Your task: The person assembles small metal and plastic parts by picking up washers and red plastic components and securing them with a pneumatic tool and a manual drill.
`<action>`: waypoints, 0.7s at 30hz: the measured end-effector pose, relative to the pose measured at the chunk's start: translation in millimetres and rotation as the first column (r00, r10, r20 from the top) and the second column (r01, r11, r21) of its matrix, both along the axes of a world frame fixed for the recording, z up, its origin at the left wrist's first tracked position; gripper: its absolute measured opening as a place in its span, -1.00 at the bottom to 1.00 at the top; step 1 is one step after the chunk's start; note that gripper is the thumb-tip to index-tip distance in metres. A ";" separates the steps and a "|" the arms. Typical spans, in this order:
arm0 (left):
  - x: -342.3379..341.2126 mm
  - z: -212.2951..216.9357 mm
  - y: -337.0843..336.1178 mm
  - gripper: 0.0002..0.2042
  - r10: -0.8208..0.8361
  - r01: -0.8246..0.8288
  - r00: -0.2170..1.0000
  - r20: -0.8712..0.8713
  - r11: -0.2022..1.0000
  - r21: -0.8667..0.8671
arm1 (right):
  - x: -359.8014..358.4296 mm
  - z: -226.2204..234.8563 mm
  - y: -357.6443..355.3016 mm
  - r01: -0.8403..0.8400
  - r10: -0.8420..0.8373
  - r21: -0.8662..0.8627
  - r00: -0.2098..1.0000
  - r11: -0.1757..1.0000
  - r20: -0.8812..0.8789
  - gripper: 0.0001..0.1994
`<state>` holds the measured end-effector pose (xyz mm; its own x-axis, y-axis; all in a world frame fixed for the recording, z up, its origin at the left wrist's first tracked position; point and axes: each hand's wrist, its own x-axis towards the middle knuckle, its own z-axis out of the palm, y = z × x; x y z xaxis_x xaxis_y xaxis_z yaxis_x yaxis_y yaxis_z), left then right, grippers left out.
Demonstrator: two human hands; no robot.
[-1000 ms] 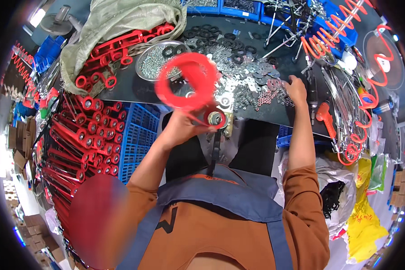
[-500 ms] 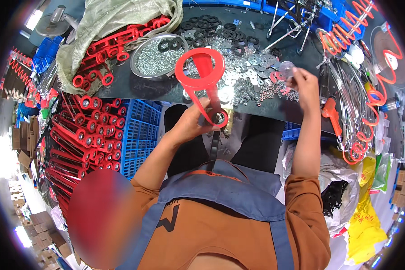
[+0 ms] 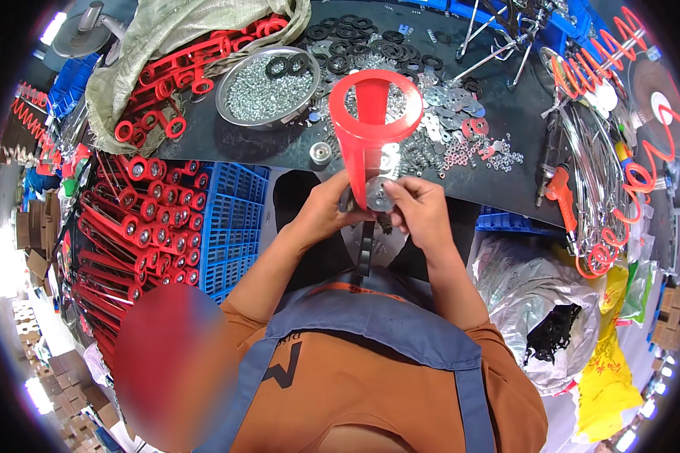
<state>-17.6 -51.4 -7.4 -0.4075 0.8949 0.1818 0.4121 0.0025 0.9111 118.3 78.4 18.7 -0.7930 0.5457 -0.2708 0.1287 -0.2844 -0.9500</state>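
Note:
My left hand [image 3: 327, 211] grips the lower, narrow end of a red frame piece [image 3: 353, 162], whose wide ring points away from me over the bench edge. Between the fingertips of my right hand [image 3: 425, 213] is a round grey metal disc [image 3: 378, 195]. It lies against the red piece's lower end, which the disc and my fingers partly cover. A small silver cylindrical part [image 3: 320, 153] stands on the bench just beyond my left hand.
A metal bowl [image 3: 223, 103] of small shiny parts stands at the back left. Beyond are black rings [image 3: 391, 51], metal plates [image 3: 449, 113] and loose nuts [image 3: 461, 155]. Red frames [image 3: 140, 234] fill the left side beside a blue crate [image 3: 234, 234]. An orange-handled tool [image 3: 561, 198] hangs at right.
My right hand has come from the parts pile down to the red piece, bringing the disc against its lower end. The red piece's ring has shifted slightly right.

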 end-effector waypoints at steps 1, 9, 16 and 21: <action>-0.4 -8.1 -1.2 -0.32 0.010 -0.013 0.998 0.068 0.999 0.039 | -5.5 2.1 -3.7 -0.016 0.005 0.128 0.996 0.992 0.085 -0.72; -5.2 -31.0 -0.8 -0.49 -0.013 0.042 0.994 -0.105 0.958 0.282 | -5.3 -7.9 -11.8 -0.157 -0.170 0.929 0.960 0.336 0.224 -0.63; -6.7 -34.6 0.5 -0.66 -0.068 0.094 0.993 -0.100 0.954 0.286 | -4.5 -27.0 -6.1 -0.130 -0.087 0.808 0.972 0.574 0.218 -0.66; -5.6 -36.8 2.1 -0.64 -0.048 0.080 0.993 -0.107 0.943 0.323 | -6.9 -26.0 -5.0 -0.125 -0.070 0.768 0.974 0.628 0.216 -0.65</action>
<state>-23.2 -49.3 -44.3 -0.3176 0.8035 0.5035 0.4871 -0.3174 0.8136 111.4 73.4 -7.3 -0.7893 0.6081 0.0846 0.3411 0.5489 -0.7631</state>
